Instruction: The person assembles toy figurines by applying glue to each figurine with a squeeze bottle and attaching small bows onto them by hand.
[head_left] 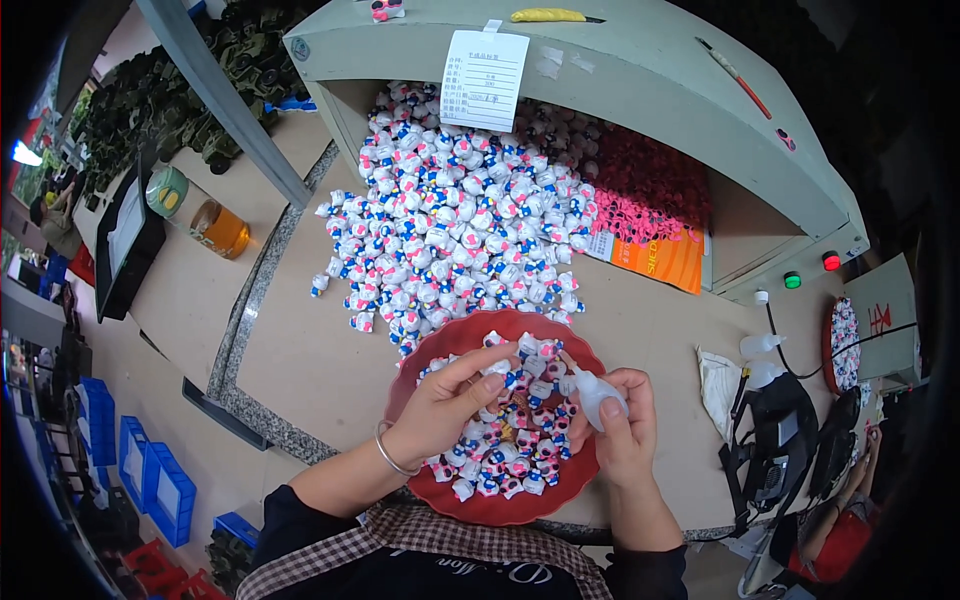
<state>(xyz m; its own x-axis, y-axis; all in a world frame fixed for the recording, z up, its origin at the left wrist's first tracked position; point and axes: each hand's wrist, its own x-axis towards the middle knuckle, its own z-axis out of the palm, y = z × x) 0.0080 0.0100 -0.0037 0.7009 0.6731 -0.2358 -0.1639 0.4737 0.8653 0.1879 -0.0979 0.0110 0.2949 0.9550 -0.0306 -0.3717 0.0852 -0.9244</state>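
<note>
A round red tray (pixel 440 345) lies in front of me on the table, filled with several small white, pink and blue figurines (pixel 520 440). My left hand (pixel 445 405) reaches over the tray and pinches one small figurine (pixel 497 368) between thumb and fingers. My right hand (pixel 622 425) grips a small translucent squeeze bottle (pixel 592 390), its nozzle pointing toward the pinched figurine. A metal bangle sits on my left wrist.
A big heap of the same figurines (pixel 450 220) spreads from under a grey-green hood (pixel 640 90). Pink pieces (pixel 650 215) and an orange sheet (pixel 660 260) lie at the right. Two more squeeze bottles (pixel 760 360) stand right; a jar (pixel 220 228) stands left.
</note>
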